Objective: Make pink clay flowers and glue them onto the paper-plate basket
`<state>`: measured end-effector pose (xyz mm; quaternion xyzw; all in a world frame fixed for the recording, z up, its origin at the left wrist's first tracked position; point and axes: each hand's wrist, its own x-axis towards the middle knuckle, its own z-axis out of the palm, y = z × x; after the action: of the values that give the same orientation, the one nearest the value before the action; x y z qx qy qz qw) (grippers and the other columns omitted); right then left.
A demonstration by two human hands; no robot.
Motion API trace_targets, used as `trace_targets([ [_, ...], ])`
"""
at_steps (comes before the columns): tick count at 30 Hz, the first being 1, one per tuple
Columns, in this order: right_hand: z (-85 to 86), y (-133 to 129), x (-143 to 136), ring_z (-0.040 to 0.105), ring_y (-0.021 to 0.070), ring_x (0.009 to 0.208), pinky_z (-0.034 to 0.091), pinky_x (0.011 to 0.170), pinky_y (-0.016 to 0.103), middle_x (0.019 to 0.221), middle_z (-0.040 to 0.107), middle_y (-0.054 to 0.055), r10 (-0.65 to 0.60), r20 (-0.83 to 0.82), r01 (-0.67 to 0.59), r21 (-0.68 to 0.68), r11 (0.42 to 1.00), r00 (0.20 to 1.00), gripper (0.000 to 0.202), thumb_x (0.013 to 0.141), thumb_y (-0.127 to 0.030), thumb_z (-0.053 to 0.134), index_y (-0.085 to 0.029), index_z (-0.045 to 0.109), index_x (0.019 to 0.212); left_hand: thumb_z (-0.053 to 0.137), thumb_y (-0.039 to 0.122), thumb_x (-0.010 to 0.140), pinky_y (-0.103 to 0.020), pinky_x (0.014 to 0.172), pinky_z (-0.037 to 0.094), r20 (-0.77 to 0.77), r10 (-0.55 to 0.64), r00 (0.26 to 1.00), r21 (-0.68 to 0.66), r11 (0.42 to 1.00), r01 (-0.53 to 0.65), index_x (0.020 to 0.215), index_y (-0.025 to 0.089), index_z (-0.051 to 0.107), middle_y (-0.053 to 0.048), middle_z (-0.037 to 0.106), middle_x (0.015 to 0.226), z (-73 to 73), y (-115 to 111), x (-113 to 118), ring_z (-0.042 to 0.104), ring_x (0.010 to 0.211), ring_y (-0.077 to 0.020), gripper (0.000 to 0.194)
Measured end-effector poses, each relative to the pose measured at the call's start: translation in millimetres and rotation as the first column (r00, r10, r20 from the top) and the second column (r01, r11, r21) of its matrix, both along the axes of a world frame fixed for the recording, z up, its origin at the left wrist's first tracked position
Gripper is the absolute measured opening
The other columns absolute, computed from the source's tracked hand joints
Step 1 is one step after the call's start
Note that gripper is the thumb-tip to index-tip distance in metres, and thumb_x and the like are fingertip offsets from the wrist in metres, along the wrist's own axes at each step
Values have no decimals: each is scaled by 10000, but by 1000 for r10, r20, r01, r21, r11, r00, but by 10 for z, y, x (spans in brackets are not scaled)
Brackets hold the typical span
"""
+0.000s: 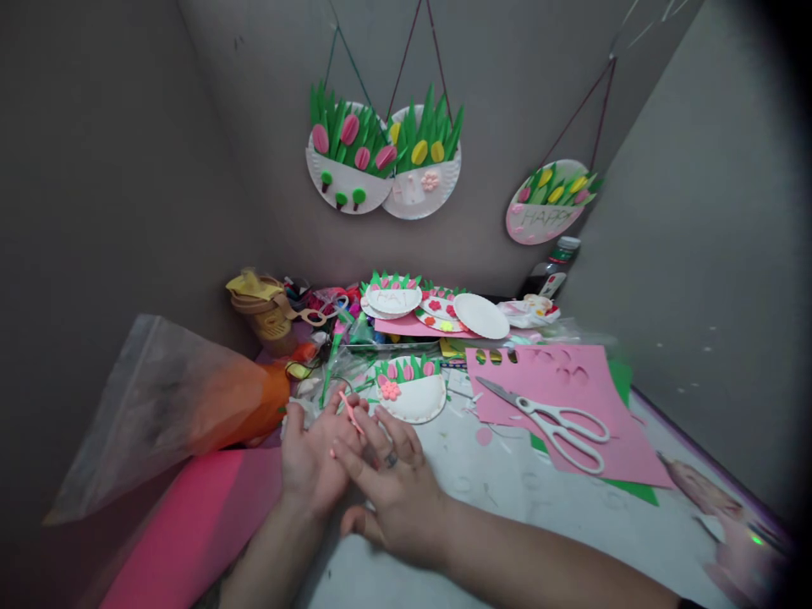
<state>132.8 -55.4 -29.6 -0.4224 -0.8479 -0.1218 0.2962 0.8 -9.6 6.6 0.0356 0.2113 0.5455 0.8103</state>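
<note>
My left hand [317, 457] is turned palm up with its fingers stretched out. Across its fingers lies a thin pink strip, seemingly modelling clay [350, 413]; a tiny pink bit shows lower on the palm. Over that palm my right hand [397, 491] reaches with spread fingers, a ring on one of them. Its fingertips touch the left hand beside the strip. Just beyond the hands a folded white paper plate [415, 396] lies on the table, with green paper grass, pink tulips and a pink clay flower on it.
White-handled scissors [562, 427] rest on pink paper [571, 381] at the right. On the left lean a clear plastic bag [171, 397] and a lidded cup [263, 313]. More paper plates [482, 315] and a dark bottle [551, 269] stand behind; decorated plates [422, 194] hang on the wall.
</note>
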Motion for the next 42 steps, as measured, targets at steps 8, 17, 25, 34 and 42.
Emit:
trace_targets([
  [8, 16, -6, -12, 190, 335, 1387, 293, 1055, 449, 1535, 239, 123, 1, 21, -1, 1, 1000, 1000, 828, 804, -742, 418, -232, 322, 1449, 366, 594, 874, -455, 777, 522, -64, 2, 998, -45, 999, -5, 1171, 184, 551, -124, 617, 980, 12, 4, 9, 638, 882, -261, 540],
  [17, 13, 11, 1, 227, 328, 1378, 305, 1051, 452, 1538, 234, 118, -14, 1, 14, 30, 999, 1000, 846, 772, -772, 428, -257, 342, 1437, 359, 577, 882, -470, 776, 529, -73, 11, 997, 2, 1000, -11, 1155, 149, 553, -147, 618, 971, 12, 9, 0, 644, 879, -272, 544],
  [25, 33, 1, 5, 213, 335, 1383, 289, 1060, 448, 1535, 249, 109, -9, 0, 9, 60, 998, 1000, 853, 756, -788, 428, -252, 379, 1418, 335, 569, 894, -431, 748, 542, -91, -13, 996, -52, 999, 8, 1141, 162, 561, -142, 622, 986, 1, 9, 17, 650, 877, -257, 527],
  [34, 8, -7, 9, 244, 325, 1375, 318, 1053, 440, 1531, 264, 99, 17, -14, -16, 76, 997, 1000, 855, 761, -798, 397, -243, 397, 1411, 351, 560, 893, -447, 762, 542, -89, -1, 996, -46, 999, -3, 1127, 158, 560, -135, 624, 965, 10, 0, 4, 653, 862, -254, 511],
  [42, 26, -16, 19, 219, 328, 1385, 323, 1054, 451, 1528, 269, 111, 33, 0, -33, 19, 999, 999, 850, 779, -779, 400, -228, 373, 1425, 326, 567, 897, -453, 745, 544, -109, -36, 993, -44, 999, 31, 1162, 155, 544, -154, 623, 979, 28, 12, 26, 655, 867, -265, 537],
])
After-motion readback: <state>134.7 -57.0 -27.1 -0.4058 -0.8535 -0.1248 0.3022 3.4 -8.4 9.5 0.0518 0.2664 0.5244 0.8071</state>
